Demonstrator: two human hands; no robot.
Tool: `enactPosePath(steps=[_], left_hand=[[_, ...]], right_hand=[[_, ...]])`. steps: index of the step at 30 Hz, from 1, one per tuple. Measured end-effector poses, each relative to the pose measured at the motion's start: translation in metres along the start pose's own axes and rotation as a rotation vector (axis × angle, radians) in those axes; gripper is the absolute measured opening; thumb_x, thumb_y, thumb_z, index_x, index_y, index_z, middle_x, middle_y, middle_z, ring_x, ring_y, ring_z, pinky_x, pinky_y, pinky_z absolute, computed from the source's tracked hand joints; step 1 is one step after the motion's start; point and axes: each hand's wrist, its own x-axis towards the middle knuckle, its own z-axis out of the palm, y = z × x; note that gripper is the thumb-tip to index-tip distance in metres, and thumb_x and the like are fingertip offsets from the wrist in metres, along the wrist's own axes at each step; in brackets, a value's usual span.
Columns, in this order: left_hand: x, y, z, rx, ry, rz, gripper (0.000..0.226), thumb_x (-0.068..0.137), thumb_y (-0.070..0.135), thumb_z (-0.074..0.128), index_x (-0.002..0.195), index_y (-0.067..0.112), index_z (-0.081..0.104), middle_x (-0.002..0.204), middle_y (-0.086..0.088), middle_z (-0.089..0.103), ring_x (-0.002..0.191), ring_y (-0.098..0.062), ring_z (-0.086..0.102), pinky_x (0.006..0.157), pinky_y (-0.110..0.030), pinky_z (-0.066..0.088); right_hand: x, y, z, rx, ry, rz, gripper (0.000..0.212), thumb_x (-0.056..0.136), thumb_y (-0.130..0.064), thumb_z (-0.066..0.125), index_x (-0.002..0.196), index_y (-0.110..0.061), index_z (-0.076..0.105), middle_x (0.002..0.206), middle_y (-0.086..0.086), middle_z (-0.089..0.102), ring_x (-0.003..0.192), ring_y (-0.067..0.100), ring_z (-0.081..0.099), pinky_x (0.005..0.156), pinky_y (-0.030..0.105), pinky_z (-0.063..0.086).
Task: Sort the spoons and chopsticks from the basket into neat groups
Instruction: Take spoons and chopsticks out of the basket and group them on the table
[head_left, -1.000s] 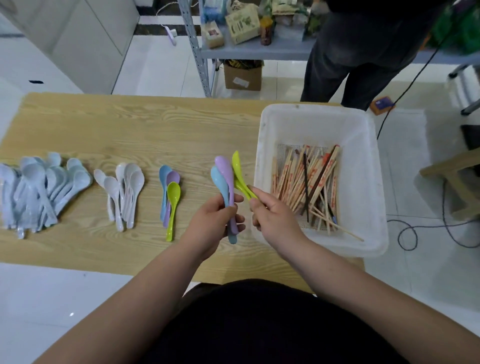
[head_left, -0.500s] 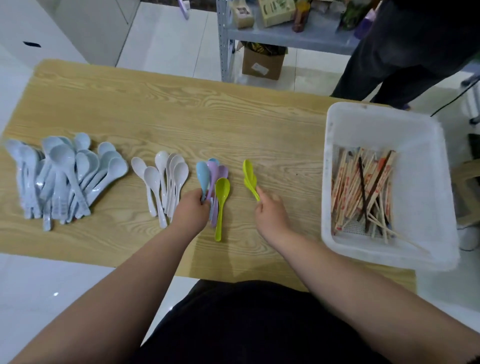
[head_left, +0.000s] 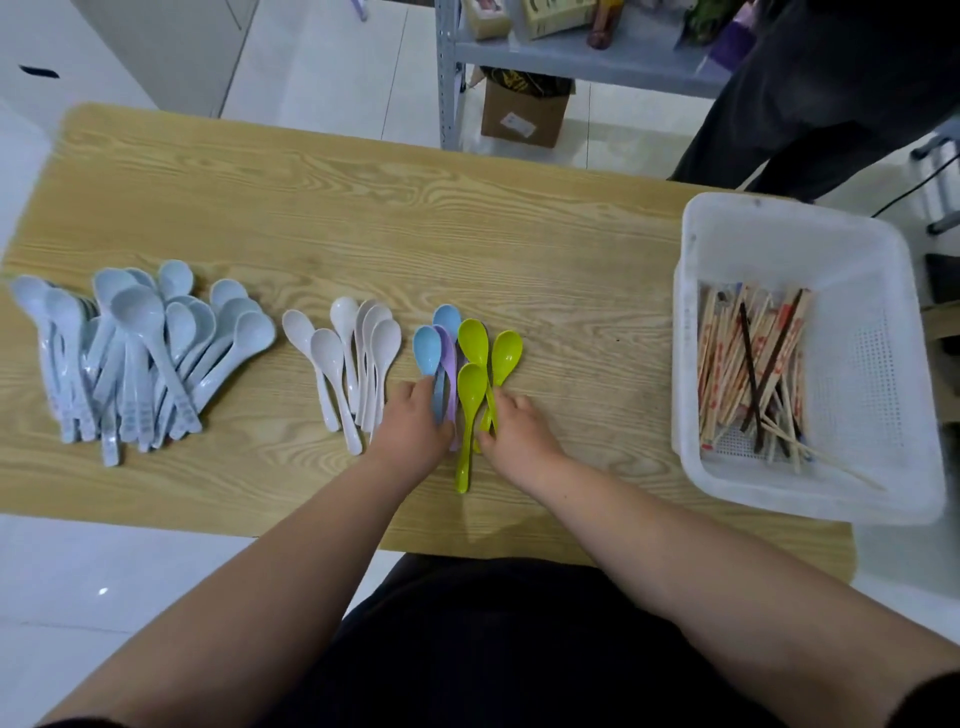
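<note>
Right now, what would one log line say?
left hand: on blue spoons, grip unclear | right hand: pinches green spoons | basket: chopsticks only, unsorted

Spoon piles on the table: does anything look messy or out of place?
The pale blue spoons at the left lie jumbled, crossing at angles, while the white spoons lie roughly parallel. In the basket, one thin stick strays from the chopsticks toward the near rim. The left hand and right hand hold the coloured spoons.

open tabletop between coloured spoons, basket
</note>
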Motion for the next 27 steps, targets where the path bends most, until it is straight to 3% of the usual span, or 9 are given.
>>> enactPosePath(steps=[3,6,10,15,20,27], left_hand=[[-0.010,-0.005,0.004,0.038,-0.025,0.053,0.054,0.090,0.026,0.066,0.139,0.008,0.051,0.129,-0.018,0.053,0.120,-0.036,0.053,0.097,-0.039,0.042],[-0.022,-0.006,0.003,0.079,0.033,0.162,0.045,0.095,0.027,0.062,0.134,0.007,0.058,0.120,-0.019,0.062,0.112,-0.038,0.058,0.092,-0.043,0.046],[-0.036,0.002,-0.005,0.152,-0.003,0.289,0.046,0.096,0.025,0.058,0.140,0.017,0.054,0.135,-0.005,0.059,0.122,-0.025,0.057,0.095,-0.035,0.047],[-0.053,0.029,-0.001,0.186,-0.043,0.418,0.045,0.087,0.030,0.062,0.132,0.022,0.060,0.122,-0.002,0.063,0.112,-0.025,0.061,0.090,-0.038,0.051],[-0.056,0.078,0.020,0.182,-0.112,0.532,0.042,0.088,0.032,0.063,0.129,0.022,0.059,0.122,0.004,0.061,0.115,-0.014,0.058,0.095,-0.032,0.047],[-0.048,0.162,0.058,0.258,-0.129,0.671,0.051,0.085,0.046,0.047,0.127,0.020,0.059,0.119,0.003,0.062,0.112,-0.019,0.058,0.095,-0.035,0.049]], right_hand=[[-0.003,0.000,-0.003,-0.017,-0.036,-0.011,0.056,0.089,-0.032,0.062,0.138,-0.012,0.044,0.133,0.019,0.048,0.129,0.038,0.044,0.106,0.039,0.038],[-0.011,0.004,-0.014,-0.085,-0.077,-0.068,0.061,0.089,-0.034,0.057,0.145,-0.016,0.040,0.135,0.019,0.049,0.128,0.038,0.045,0.107,0.040,0.040],[-0.034,0.017,-0.039,-0.212,-0.070,-0.173,0.056,0.085,-0.038,0.052,0.137,-0.019,0.051,0.130,0.015,0.058,0.123,0.036,0.052,0.102,0.040,0.044],[-0.074,0.043,-0.082,-0.289,-0.005,-0.224,0.041,0.099,-0.033,0.051,0.137,-0.019,0.055,0.133,0.007,0.058,0.122,0.026,0.054,0.094,0.032,0.042],[-0.109,0.088,-0.119,-0.282,0.064,-0.219,0.039,0.102,-0.037,0.044,0.138,-0.026,0.053,0.133,-0.002,0.058,0.119,0.018,0.054,0.091,0.037,0.050],[-0.129,0.173,-0.149,-0.137,0.260,-0.228,0.034,0.100,-0.028,0.050,0.133,-0.025,0.059,0.129,-0.006,0.060,0.119,0.013,0.053,0.091,0.033,0.050]])
